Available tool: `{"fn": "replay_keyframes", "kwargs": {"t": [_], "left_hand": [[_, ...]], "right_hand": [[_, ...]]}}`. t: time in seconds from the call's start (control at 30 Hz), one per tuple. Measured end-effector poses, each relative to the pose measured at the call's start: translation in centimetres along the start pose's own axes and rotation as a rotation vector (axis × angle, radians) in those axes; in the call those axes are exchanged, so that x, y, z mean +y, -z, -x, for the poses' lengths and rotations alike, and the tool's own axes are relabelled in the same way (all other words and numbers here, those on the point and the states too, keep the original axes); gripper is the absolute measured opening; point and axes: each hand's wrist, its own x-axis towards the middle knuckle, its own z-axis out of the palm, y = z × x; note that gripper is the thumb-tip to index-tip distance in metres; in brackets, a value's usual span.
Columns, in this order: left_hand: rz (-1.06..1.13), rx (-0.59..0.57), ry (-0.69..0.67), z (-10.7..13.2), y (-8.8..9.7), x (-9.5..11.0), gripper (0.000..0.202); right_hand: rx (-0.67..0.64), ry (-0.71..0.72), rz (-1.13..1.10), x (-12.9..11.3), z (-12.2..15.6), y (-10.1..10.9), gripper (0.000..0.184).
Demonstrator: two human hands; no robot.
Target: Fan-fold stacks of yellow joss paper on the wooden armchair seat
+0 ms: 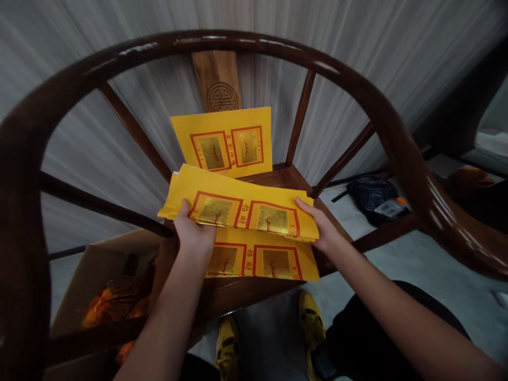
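Paper in yellow shows in three places on one chair: one stack held above the seat, one piece propped at the backrest, one piece lying partly beneath the stack. Each shows two gold squares framed in red. Both arms reach forward, left hand and right hand gripping opposite ends, thumbs on top, the other fingers mostly hidden underneath, pinching the stack. Two yellow shoes stand below.
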Motion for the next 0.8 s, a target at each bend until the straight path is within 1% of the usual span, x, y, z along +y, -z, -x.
{"fn": "replay_keyframes", "kwargs": {"t": [0.07,0.13,0.2,0.27,0.3,0.37,0.43,0.5,0.53,0.6,0.63,0.7,0.77,0.8], "left_hand": [[-0.003,0.021,-0.035,0.7,-0.2,-0.4,0.028],[-0.006,0.006,-0.091,1.1,-0.3,-0.5,0.026],[-0.023,-0.044,-0.175,1.2,-0.2,-0.1,0.019],[-0.080,-0.083,-0.264,1.0,0.1,0.6,0.013],[-0.119,-0.090,-0.290,0.8,0.3,1.1,0.012],[-0.208,-0.101,-0.299,0.4,0.9,2.1,0.015],[-0.315,-0.144,-0.284,0.2,1.7,2.8,0.018],[-0.480,-0.212,-0.268,0.0,2.7,3.1,0.022],[-0.587,-0.234,-0.261,0.0,3.3,3.0,0.027],[-0.848,-0.249,-0.251,-0.3,4.5,2.6,0.038],[-0.999,-0.232,-0.271,-0.4,5.1,2.2,0.040],[-1.319,-0.138,-0.372,-0.6,6.1,1.4,0.040],[-1.552,0.021,-0.519,-0.3,6.6,0.3,0.042],[-1.595,0.104,-0.606,0.2,6.7,-0.3,0.044]], "right_hand": [[-0.029,-0.014,-0.033,1.2,0.1,-0.8,0.053],[-0.027,-0.003,-0.006,1.9,-0.1,-0.8,0.050],[0.012,0.050,0.031,1.9,-0.6,-0.1,0.050],[0.079,0.144,0.060,1.2,-1.2,1.2,0.051],[0.117,0.196,0.072,0.8,-1.5,1.8,0.051],[0.198,0.307,0.088,0.0,-1.7,2.8,0.048],[0.274,0.426,0.095,-0.7,-1.5,3.3,0.044],[0.339,0.526,0.110,-1.0,-1.2,3.6,0.042],[0.363,0.546,0.128,-1.1,-1.1,3.7,0.042],[0.384,0.521,0.193,-0.8,-1.2,4.2,0.044],[0.396,0.502,0.242,-0.6,-1.5,4.6,0.046],[0.452,0.486,0.384,0.1,-2.2,5.7,0.053],[0.557,0.496,0.587,0.8,-3.1,6.6,0.062],[0.611,0.513,0.702,1.0,-3.5,6.9,0.066]]}}
